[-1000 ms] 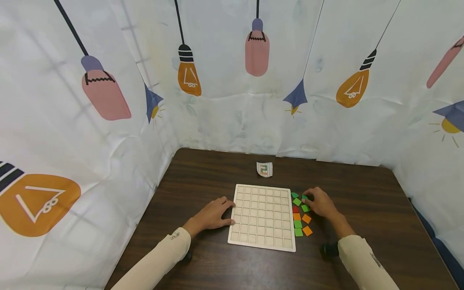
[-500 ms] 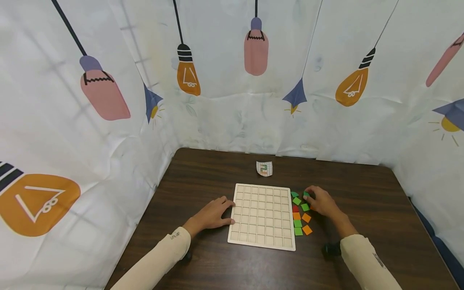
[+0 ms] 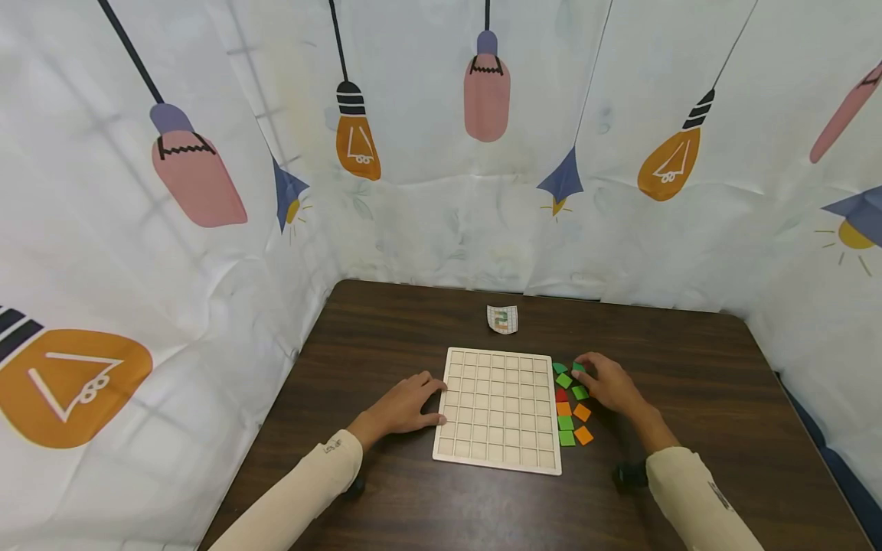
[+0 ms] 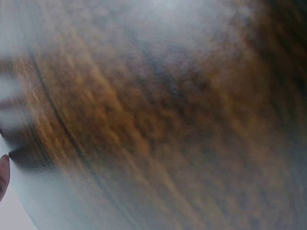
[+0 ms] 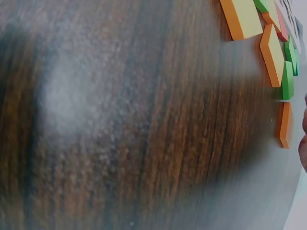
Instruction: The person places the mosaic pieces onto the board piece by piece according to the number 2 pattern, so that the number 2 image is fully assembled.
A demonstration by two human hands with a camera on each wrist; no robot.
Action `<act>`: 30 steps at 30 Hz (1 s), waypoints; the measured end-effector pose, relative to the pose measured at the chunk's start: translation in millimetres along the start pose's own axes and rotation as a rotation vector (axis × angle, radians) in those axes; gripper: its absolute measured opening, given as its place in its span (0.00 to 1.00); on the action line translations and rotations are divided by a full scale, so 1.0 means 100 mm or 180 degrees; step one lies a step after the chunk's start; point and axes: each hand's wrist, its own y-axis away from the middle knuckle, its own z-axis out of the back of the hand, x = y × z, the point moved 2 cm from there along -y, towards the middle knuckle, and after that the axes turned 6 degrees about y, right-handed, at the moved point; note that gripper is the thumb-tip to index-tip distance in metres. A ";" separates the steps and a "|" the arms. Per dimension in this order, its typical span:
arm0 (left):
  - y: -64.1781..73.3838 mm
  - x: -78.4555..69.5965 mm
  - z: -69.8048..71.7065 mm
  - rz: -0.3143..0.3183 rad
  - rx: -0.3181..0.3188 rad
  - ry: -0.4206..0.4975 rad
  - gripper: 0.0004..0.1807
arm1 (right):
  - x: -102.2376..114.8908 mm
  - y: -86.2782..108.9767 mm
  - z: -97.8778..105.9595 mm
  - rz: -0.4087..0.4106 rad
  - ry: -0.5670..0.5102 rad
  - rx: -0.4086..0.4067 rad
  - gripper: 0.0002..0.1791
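In the head view a pale wooden board [image 3: 497, 405] with a square grid lies on the brown table. My left hand [image 3: 403, 407] rests at its left edge, fingers relaxed and spread, fingertip and thumb tip at the rim. Right of the board, my right hand [image 3: 612, 385] pinches a dark green tile [image 3: 577, 366] between thumb and index finger. Just below lie bright green tiles [image 3: 563, 380], a red tile [image 3: 561, 396] and orange tiles [image 3: 583, 435]. Close up in the right wrist view, an orange tile [image 5: 272, 56] lies left of my fingers [image 5: 304, 146].
A small paper card [image 3: 502, 321] with a coloured grid pattern lies behind the board. White sheeting [image 3: 441, 222] printed with lamps hangs along the table's back and left side. The brown tabletop [image 3: 413, 505] extends in front of the board.
My right hand has shifted slightly away from me with the dark green tile, which has turned and moved a little toward the back. The left hand and board stay put.
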 end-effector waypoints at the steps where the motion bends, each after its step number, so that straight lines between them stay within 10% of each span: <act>1: 0.00 0.00 0.00 -0.0003 -0.0003 -0.0002 0.35 | 0.01 0.00 0.00 0.0009 0.0004 -0.0034 0.19; 30: 0.02 0.01 0.01 -0.0019 -0.0002 -0.0029 0.34 | 0.37 -0.03 -0.23 0.0348 -0.0612 -0.0253 0.15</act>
